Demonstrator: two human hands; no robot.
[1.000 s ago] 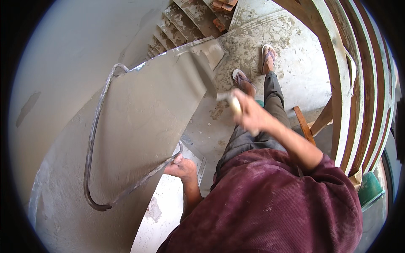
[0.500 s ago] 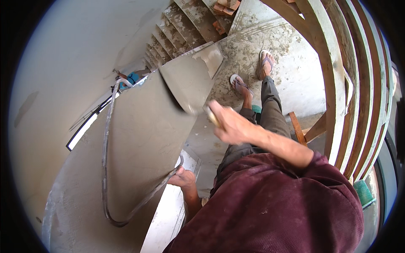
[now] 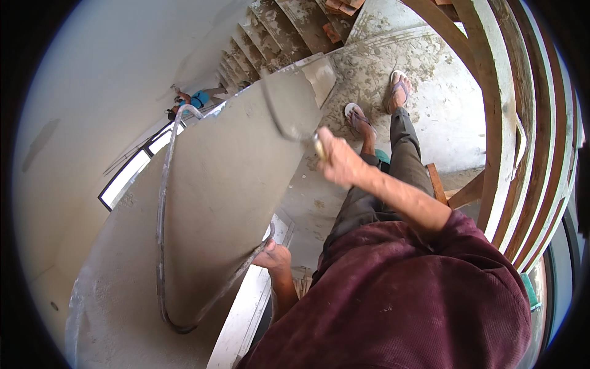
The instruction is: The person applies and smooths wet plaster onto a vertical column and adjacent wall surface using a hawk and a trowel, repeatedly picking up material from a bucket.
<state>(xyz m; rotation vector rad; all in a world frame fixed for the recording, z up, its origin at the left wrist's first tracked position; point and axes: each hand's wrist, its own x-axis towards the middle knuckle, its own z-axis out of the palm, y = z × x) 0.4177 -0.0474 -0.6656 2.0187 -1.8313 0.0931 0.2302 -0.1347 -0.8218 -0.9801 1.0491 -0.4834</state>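
Observation:
My right hand [image 3: 338, 157] is closed round the pale handle of a trowel [image 3: 318, 147], whose thin, curved dark blade edge is smeared by motion. The blade lies over the upper right part of a broad grey plastered surface [image 3: 227, 178], close to its edge. My left hand [image 3: 273, 255] is closed on the near end of a long bent grey tube [image 3: 161, 227], beside the surface's lower right edge. From there the tube dips, curves round and climbs along the left to a hooked top. The left fingers are partly hidden.
Dirty steps [image 3: 264, 43] descend at the top, with orange bricks [image 3: 341, 7] on them. Curved wooden slats [image 3: 491, 123] rise at the right. My sandalled feet [image 3: 362, 118] stand on a splattered floor [image 3: 424, 80]. Far below, at upper left, is a person in blue [image 3: 198, 99].
The trowel has swung up and right over the plaster, and its blade now shows as a thin edge. My left hand keeps its grip on the tube. The whole view has shifted slightly.

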